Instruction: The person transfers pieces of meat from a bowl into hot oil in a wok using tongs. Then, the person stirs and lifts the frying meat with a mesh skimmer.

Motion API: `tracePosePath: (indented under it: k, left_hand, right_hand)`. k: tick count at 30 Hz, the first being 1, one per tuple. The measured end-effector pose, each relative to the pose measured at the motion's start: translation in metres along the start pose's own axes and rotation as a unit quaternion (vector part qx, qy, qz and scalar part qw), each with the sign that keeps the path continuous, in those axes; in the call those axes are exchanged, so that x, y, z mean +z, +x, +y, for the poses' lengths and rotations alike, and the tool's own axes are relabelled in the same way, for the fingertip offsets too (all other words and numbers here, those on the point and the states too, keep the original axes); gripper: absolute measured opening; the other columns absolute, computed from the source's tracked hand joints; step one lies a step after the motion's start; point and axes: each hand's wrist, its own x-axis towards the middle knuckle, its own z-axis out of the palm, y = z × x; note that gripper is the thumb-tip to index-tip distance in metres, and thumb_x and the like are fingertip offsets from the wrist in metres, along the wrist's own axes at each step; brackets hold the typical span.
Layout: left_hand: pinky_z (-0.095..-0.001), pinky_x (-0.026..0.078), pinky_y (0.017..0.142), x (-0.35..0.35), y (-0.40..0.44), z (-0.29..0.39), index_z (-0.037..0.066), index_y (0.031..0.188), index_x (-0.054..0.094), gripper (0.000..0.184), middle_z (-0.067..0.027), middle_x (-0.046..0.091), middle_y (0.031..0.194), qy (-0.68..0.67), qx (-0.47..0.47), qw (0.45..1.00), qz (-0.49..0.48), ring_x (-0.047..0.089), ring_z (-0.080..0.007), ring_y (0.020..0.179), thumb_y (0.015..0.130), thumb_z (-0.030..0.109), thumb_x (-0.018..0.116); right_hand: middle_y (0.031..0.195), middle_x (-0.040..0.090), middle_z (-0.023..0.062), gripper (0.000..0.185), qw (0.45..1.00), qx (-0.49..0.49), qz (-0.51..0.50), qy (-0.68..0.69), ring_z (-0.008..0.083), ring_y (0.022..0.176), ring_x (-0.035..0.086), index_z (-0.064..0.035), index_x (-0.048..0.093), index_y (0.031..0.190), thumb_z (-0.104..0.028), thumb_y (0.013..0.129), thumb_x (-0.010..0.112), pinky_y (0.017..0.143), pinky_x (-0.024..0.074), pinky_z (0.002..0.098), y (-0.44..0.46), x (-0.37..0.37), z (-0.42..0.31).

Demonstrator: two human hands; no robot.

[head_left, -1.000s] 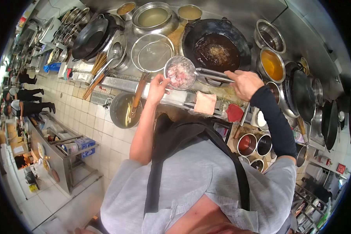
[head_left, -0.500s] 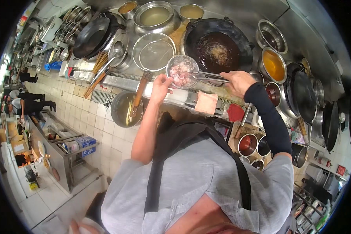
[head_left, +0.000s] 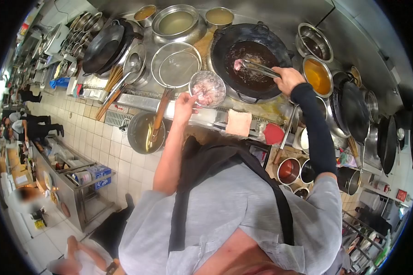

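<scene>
My left hand (head_left: pixel 185 107) grips the near rim of a metal bowl (head_left: pixel 221 83) with pale pink raw meat pieces (head_left: pixel 205 94) inside. In my right hand (head_left: pixel 289 80) is a pair of metal tongs (head_left: pixel 261 68), their tips pinching a pink piece of meat (head_left: pixel 238 64). That piece is over the dark oil (head_left: pixel 252 82) in a large black wok (head_left: pixel 220 55); whether it touches the oil I cannot tell. The bowl is just left of the wok, in front of a round wire strainer (head_left: pixel 175 64).
Right of the wok stands a bowl of orange liquid (head_left: pixel 317 77). A folded cloth (head_left: pixel 238 123) lies on the front ledge. A pot (head_left: pixel 137 134) stands lower left, under the strainer's wooden handle (head_left: pixel 161 114). Another person (head_left: pixel 92 254) is at the lower left.
My right hand has moved the tongs from the bowl up over the wok, now with a piece of meat in them. My left hand still holds the bowl in nearly the same place.
</scene>
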Motion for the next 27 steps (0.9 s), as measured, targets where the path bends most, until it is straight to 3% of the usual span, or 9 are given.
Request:
tracePosePath:
  k: [2,3,5,8,13,17,19,23,27]
  left_hand:
    - [-0.0275,0.049,0.050,-0.002,-0.001,-0.001,0.006,0.089,0.049,0.019,-0.0084,0.064,0.086,0.001,0.004,1.000,0.000,0.069,-0.0188,0.068,0.098,0.014,0.064]
    - [-0.0276,0.049,0.050,-0.003,-0.002,0.000,0.006,0.089,0.049,0.019,-0.0083,0.064,0.086,0.001,0.007,1.000,0.000,0.069,-0.0188,0.068,0.098,0.014,0.064]
    - [-0.0274,0.049,0.051,-0.005,-0.007,0.004,0.006,0.090,0.051,0.017,-0.0088,0.065,0.087,0.005,0.008,1.000,0.002,0.069,-0.0190,0.069,0.098,0.014,0.064]
    - [-0.0272,0.049,0.051,-0.014,-0.011,0.002,0.006,0.092,0.052,0.015,-0.0090,0.066,0.088,-0.006,0.018,1.000,0.013,0.069,-0.0192,0.069,0.098,0.014,0.063]
    - [-0.0247,0.050,0.053,-0.028,-0.017,0.005,0.007,0.093,0.055,0.015,-0.0049,0.066,0.087,-0.003,0.042,0.999,0.012,0.068,-0.0141,0.070,0.099,0.017,0.066]
    - [-0.0253,0.050,0.054,-0.021,-0.019,0.018,0.006,0.095,0.056,0.014,-0.0047,0.065,0.088,0.010,0.071,0.997,-0.018,0.066,-0.0129,0.071,0.098,0.016,0.065]
    - [-0.0253,0.050,0.055,-0.015,-0.016,0.022,0.005,0.096,0.057,0.014,-0.0045,0.065,0.088,0.023,0.078,0.996,-0.038,0.066,-0.0125,0.072,0.098,0.016,0.065]
    - [-0.0265,0.051,0.054,-0.006,-0.010,0.023,0.001,0.099,0.057,0.015,-0.0104,0.068,0.094,0.027,0.091,0.993,-0.076,0.067,-0.0155,0.073,0.098,0.014,0.064]
    - [-0.0253,0.050,0.053,-0.003,-0.008,0.018,0.005,0.095,0.057,0.014,-0.0048,0.065,0.088,0.019,0.060,0.997,-0.043,0.064,-0.0122,0.071,0.098,0.015,0.065]
  right_hand:
    - [0.113,0.068,0.0263,0.044,0.999,0.035,0.005,-0.026,0.0396,0.108,0.065,0.0011,0.065,0.125,-0.016,0.084,0.061,0.096,0.0507,0.0459,0.031,0.028,0.018]
    - [0.115,0.068,0.0260,0.039,0.998,0.051,0.013,-0.029,0.0404,0.109,0.065,0.0018,0.068,0.119,-0.015,0.084,0.060,0.096,0.0515,0.0462,0.048,0.045,0.031]
    - [0.112,0.069,0.0269,0.034,0.992,0.114,0.003,-0.056,0.0411,0.108,0.065,0.0019,0.069,0.112,-0.015,0.084,0.060,0.094,0.0527,0.0470,0.076,0.067,0.052]
    - [0.107,0.069,0.0280,0.029,0.978,0.191,0.041,-0.078,0.0417,0.104,0.066,0.0016,0.068,0.106,-0.016,0.084,0.061,0.091,0.0538,0.0484,0.070,0.033,0.034]
    - [0.092,0.069,0.0283,0.030,0.994,0.013,0.095,-0.047,0.0451,0.092,0.067,0.0026,0.065,0.110,-0.017,0.087,0.061,0.084,0.0522,0.0517,0.010,-0.030,-0.018]
    - [0.091,0.068,0.0300,0.036,0.994,-0.081,-0.064,0.019,0.0447,0.093,0.066,0.0027,0.064,0.116,-0.017,0.085,0.064,0.086,0.0520,0.0513,-0.037,-0.051,-0.080]
    - [0.093,0.069,0.0289,0.039,0.988,-0.123,-0.089,0.025,0.0437,0.094,0.067,0.0030,0.064,0.119,-0.017,0.085,0.064,0.087,0.0523,0.0503,-0.047,-0.037,-0.089]
    - [0.098,0.070,0.0263,0.041,0.983,-0.135,-0.127,0.016,0.0426,0.098,0.066,0.0008,0.063,0.122,-0.016,0.085,0.062,0.090,0.0515,0.0494,-0.046,-0.010,-0.092]
    - [0.100,0.070,0.0252,0.041,0.987,-0.134,-0.080,0.026,0.0427,0.099,0.066,-0.0009,0.063,0.124,-0.017,0.086,0.062,0.090,0.0515,0.0491,-0.060,-0.020,-0.076]
